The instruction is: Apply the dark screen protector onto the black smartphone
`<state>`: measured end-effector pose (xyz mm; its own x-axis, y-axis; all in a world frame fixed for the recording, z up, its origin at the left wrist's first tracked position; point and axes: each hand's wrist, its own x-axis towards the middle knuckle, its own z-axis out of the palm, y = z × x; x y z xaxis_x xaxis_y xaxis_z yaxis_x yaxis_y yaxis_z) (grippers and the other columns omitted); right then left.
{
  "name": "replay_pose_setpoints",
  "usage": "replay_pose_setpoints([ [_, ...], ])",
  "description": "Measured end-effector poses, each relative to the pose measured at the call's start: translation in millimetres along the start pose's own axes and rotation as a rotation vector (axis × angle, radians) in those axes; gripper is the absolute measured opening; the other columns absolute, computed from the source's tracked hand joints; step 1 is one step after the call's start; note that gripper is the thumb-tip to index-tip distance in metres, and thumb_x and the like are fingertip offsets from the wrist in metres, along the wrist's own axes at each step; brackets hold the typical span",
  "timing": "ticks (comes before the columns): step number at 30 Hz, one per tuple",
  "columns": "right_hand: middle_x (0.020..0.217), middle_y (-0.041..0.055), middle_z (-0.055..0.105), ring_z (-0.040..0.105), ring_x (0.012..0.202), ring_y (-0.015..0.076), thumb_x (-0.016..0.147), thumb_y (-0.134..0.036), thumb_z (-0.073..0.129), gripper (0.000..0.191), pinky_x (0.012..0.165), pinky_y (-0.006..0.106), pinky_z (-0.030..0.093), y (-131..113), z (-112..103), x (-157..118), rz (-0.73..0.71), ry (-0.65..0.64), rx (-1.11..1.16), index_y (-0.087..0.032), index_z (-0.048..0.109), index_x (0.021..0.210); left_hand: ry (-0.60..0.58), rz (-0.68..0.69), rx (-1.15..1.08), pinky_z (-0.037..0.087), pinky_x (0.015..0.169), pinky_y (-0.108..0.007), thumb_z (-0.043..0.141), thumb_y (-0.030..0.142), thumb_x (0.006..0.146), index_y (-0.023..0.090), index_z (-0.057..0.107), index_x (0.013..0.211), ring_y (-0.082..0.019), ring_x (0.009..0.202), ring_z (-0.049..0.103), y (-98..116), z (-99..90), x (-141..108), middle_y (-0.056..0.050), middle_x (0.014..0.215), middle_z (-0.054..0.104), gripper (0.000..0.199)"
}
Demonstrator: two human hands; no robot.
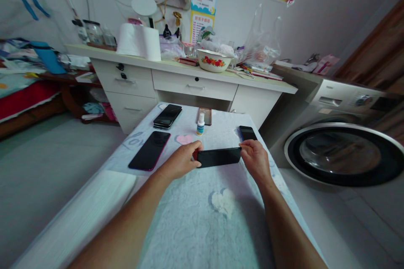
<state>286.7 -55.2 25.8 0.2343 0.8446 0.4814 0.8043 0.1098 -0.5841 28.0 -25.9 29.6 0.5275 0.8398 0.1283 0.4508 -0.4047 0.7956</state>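
Note:
Between my two hands a black smartphone (219, 157) is held sideways, its dark face toward me. My left hand (184, 159) pinches its left end, and my right hand (255, 159) grips the right end at the upper corner. Just beyond my right hand lies another phone (248, 133), partly hidden by it. A small white spray bottle (200, 125) with a blue and yellow label stands upright behind the held phone. Behind that bottle lies a clear brownish phone case (205, 114). To the left rest a large phone with a pink edge (149, 150) and a stack of phones (168, 116).
The narrow table (189, 218) wears a pale cloth with heart prints. A white folded sheet (94, 214) lies at its left. Beyond stands a white desk (195, 86) bearing a flowered bowl (214, 60) and paper rolls (139, 41). A washing machine (331, 101) is at right.

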Motion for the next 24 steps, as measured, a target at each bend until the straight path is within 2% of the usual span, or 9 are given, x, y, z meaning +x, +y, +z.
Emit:
replay_pose_setpoints([
  [6, 0.084, 0.0039, 0.061, 0.057, 0.078, 0.0187, 0.071, -0.023, 0.049, 0.02, 0.078, 0.032, 0.044, -2, -2, 1, -0.011, -0.011, -0.036, -0.02, 0.066, 0.082, -0.08, -0.03, -0.183, 0.042, 0.066, -0.026, 0.058, 0.022, 0.07, 0.018, 0.06, 0.083, -0.015, 0.072, 0.055, -2, -11.7, -2, 0.002, 0.076, 0.058, 0.014],
  [9, 0.084, 0.0039, 0.06, 0.056, 0.077, 0.0183, 0.072, -0.022, 0.048, 0.021, 0.078, 0.031, 0.044, -2, -1, 1, -0.028, -0.017, -0.053, -0.02, 0.066, 0.083, -0.072, -0.057, -0.275, 0.043, 0.068, -0.027, 0.063, 0.027, 0.069, 0.017, 0.064, 0.083, -0.015, 0.073, 0.055, -9, -13.0, -1, 0.0, 0.078, 0.062, 0.017],
  [11, 0.085, 0.0042, 0.06, 0.056, 0.077, 0.0181, 0.073, -0.02, 0.048, 0.021, 0.078, 0.031, 0.044, -3, 0, 1, -0.046, -0.008, -0.075, -0.02, 0.066, 0.083, -0.082, -0.111, -0.432, 0.042, 0.063, -0.025, 0.067, 0.03, 0.067, 0.016, 0.063, 0.085, -0.013, 0.068, 0.055, -14, -10.7, 0, 0.0, 0.075, 0.062, 0.023],
  [16, 0.086, 0.0052, 0.059, 0.056, 0.08, 0.0183, 0.076, -0.017, 0.047, 0.019, 0.078, 0.03, 0.043, -8, 1, -1, -0.105, 0.035, -0.144, -0.019, 0.065, 0.082, -0.098, -0.195, -0.658, 0.033, 0.05, -0.02, 0.071, 0.027, 0.064, 0.015, 0.061, 0.084, -0.008, 0.05, 0.047, -26, -2.4, 2, 0.004, 0.057, 0.057, 0.026],
  [21, 0.087, 0.0046, 0.056, 0.055, 0.078, 0.0172, 0.079, -0.017, 0.046, 0.019, 0.075, 0.029, 0.044, -16, 5, -6, -0.155, 0.026, -0.158, -0.02, 0.064, 0.085, -0.114, -0.188, -0.737, 0.027, 0.046, -0.019, 0.073, 0.024, 0.063, 0.015, 0.063, 0.086, -0.006, 0.048, 0.043, -35, 0.4, 4, 0.005, 0.056, 0.054, 0.027],
  [24, 0.087, 0.0045, 0.055, 0.055, 0.078, 0.0167, 0.08, -0.016, 0.046, 0.019, 0.076, 0.028, 0.044, -24, 8, -11, -0.184, -0.001, -0.126, -0.02, 0.063, 0.086, -0.118, -0.186, -0.786, 0.028, 0.047, -0.018, 0.075, 0.022, 0.063, 0.015, 0.063, 0.087, -0.005, 0.05, 0.044, -38, 0.8, 5, 0.005, 0.061, 0.055, 0.028],
])
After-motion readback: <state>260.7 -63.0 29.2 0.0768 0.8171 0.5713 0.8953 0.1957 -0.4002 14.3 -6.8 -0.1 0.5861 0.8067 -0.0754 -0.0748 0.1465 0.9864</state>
